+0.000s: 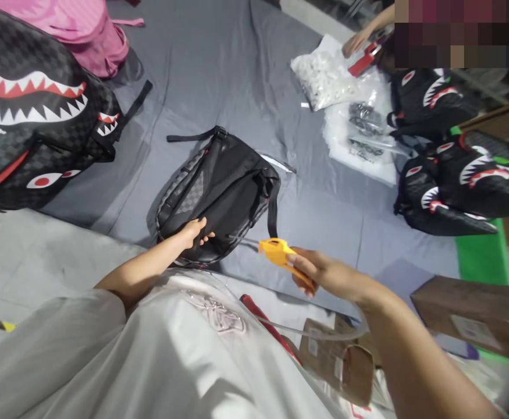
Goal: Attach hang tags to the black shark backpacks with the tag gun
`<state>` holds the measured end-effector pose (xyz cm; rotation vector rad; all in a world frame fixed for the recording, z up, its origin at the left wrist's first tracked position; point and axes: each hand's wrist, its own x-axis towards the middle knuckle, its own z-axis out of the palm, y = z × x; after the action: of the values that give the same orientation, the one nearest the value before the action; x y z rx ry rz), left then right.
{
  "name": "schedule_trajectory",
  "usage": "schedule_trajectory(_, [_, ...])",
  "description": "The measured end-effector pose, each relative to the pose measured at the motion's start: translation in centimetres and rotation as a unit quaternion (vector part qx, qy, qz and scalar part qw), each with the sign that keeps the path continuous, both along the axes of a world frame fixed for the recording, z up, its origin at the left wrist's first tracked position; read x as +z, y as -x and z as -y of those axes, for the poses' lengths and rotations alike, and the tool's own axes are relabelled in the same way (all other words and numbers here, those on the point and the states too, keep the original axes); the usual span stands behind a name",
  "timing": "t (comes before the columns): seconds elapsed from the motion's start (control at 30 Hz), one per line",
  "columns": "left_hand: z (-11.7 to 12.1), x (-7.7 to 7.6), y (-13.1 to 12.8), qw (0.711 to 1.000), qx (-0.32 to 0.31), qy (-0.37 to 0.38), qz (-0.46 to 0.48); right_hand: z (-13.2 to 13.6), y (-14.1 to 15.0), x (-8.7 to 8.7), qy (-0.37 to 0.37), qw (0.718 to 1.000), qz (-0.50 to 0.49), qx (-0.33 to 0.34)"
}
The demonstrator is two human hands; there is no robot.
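A black backpack (232,180) lies on the grey cloth in front of me, its padded back and straps facing up. My left hand (194,233) is closed on the near part of this backpack, thumb on top and fingers curled in. To the right, my right hand (313,269) grips an orange air blow gun (276,251). Its thin dark nozzle points left over the backpack's near right edge. A clear hose (319,334) runs below my right wrist; where it joins the gun is hidden.
Shark-mouth backpacks (467,174) sit at the right, with another large one (31,116) and a pink bag (92,41) at the left. Plastic packs (324,73) lie at the back near another person's hand (356,43). Cardboard boxes (467,308) stand at the lower right.
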<state>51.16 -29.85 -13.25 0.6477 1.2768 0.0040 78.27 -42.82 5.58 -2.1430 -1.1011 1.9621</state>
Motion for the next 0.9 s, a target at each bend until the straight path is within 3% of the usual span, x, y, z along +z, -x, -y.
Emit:
schedule_trajectory(0.07, [0.8, 0.5, -0.6, 0.998, -0.021, -0.057, -0.028, -0.2, 0.0, -0.5, -0.038, 0.997, 0.062, -0.004])
schedule_trajectory(0.13, [2.0, 1.1, -1.5, 0.969, -0.113, -0.203, -0.083, -0.5, -0.3, -0.7, -0.061, 0.993, 0.097, 0.002])
schedule_trajectory(0.17, [2.7, 1.3, -2.0, 0.932, -0.183, -0.287, -0.121, -0.6, -0.5, -0.8, -0.065, 0.993, 0.097, 0.011])
schedule_trajectory(0.27, [4.5, 1.4, -3.4, 0.761, -0.386, -0.462, -0.241, -0.6, -1.1, -1.1, -0.076, 0.986, 0.146, 0.012])
schedule_trajectory(0.33, [5.1, 1.3, -4.1, 0.707, -0.435, -0.483, -0.278, -0.3, -1.4, -1.4, -0.078, 0.984, 0.157, 0.02])
schedule_trajectory(0.4, [5.1, 1.4, -4.5, 0.692, -0.454, -0.483, -0.287, 0.1, -1.6, -1.8, -0.075, 0.989, 0.125, 0.037])
schedule_trajectory(0.5, [3.8, 2.6, -3.7, 0.718, -0.475, -0.449, -0.239, 1.3, -1.1, -2.6, -0.085, 0.981, 0.17, 0.027])
schedule_trajectory(0.57, [2.1, 3.8, -1.9, 0.747, -0.439, -0.465, -0.18, 2.7, 0.2, -3.2, -0.082, 0.979, 0.186, 0.031])
schedule_trajectory(0.6, [1.0, 4.4, -0.7, 0.768, -0.388, -0.486, -0.154, 3.6, 1.3, -3.5, -0.078, 0.98, 0.179, 0.039])
schedule_trajectory(0.67, [-1.4, 5.2, 2.0, 0.841, -0.213, -0.48, -0.128, 5.5, 4.1, -3.9, -0.079, 0.981, 0.169, 0.042])
schedule_trajectory(0.73, [-3.7, 5.3, 4.6, 0.917, -0.055, -0.374, -0.129, 7.5, 7.6, -4.3, -0.082, 0.982, 0.17, 0.033])
schedule_trajectory(0.77, [-4.8, 5.0, 5.7, 0.942, -0.013, -0.308, -0.132, 8.3, 9.5, -4.4, -0.08, 0.982, 0.17, 0.027])
schedule_trajectory(0.9, [-7.7, 3.2, 8.0, 0.988, 0.009, -0.133, -0.082, 9.8, 16.7, -5.5, -0.038, 0.972, 0.232, 0.001])
